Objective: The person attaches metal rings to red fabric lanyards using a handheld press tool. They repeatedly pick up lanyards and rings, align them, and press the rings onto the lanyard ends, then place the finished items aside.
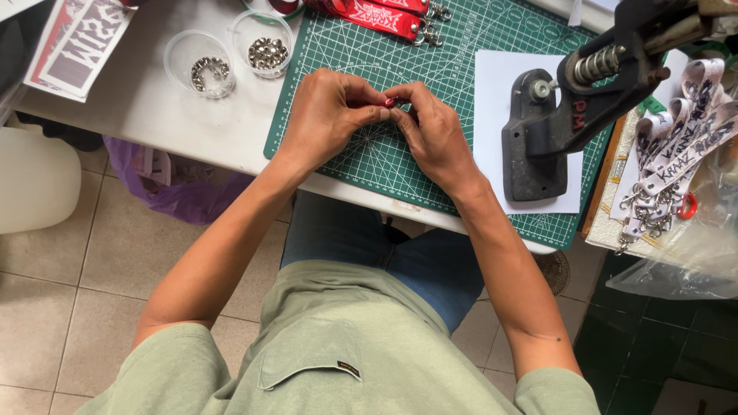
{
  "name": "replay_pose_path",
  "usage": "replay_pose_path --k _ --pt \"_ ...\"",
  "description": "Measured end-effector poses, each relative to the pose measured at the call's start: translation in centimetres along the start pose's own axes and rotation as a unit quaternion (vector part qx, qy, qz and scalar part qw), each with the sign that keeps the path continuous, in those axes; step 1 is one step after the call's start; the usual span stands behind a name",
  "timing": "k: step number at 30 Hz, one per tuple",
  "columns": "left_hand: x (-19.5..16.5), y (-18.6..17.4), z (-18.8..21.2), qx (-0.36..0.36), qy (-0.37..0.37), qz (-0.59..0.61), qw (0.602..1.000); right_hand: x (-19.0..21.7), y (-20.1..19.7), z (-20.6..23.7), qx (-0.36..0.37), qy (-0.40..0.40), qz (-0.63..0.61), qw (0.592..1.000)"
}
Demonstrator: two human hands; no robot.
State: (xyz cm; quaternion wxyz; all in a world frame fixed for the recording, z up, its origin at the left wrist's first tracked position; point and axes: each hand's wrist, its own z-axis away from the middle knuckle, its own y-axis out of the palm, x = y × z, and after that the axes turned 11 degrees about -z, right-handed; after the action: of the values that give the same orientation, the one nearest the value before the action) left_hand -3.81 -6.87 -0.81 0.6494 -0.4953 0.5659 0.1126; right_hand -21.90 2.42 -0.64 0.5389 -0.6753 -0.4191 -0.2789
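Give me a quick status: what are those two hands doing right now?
Left hand and right hand together, fingertips pinching a small red piece over the green cutting mat. Black hand press stands apart at right. Nothing between them.

Sage-green short-sleeved shirt (338, 346) with a flapped chest pocket, blue jeans (384, 246), bare forearms and hands.

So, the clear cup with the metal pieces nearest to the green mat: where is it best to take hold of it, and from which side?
Grip the clear cup by its round wall, just under the rim, fingers on opposite sides, coming from above. It stands upright and open, with small metal pieces loose inside, so tilting could spill them. The second cup stands close on one side; the green mat side looks freer.
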Motion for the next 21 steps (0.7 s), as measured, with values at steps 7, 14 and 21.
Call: replay_pose_path --k 7,14,21 --pt "0.12 0.22 0.16 -0.002 -0.001 0.006 1.000 0.08 0.24 0.39 -0.028 0.009 -0.001 1.000" --pt "0.10 0.41 0.12 -0.003 -0.007 0.001 1.000 -0.13 0.32 0.43 -0.034 0.038 0.008 0.999" --pt "0.07 0.30 0.28 -0.001 0.004 0.003 1.000 -0.22 0.37 0.52 -0.034 0.018 -0.007 0.999"
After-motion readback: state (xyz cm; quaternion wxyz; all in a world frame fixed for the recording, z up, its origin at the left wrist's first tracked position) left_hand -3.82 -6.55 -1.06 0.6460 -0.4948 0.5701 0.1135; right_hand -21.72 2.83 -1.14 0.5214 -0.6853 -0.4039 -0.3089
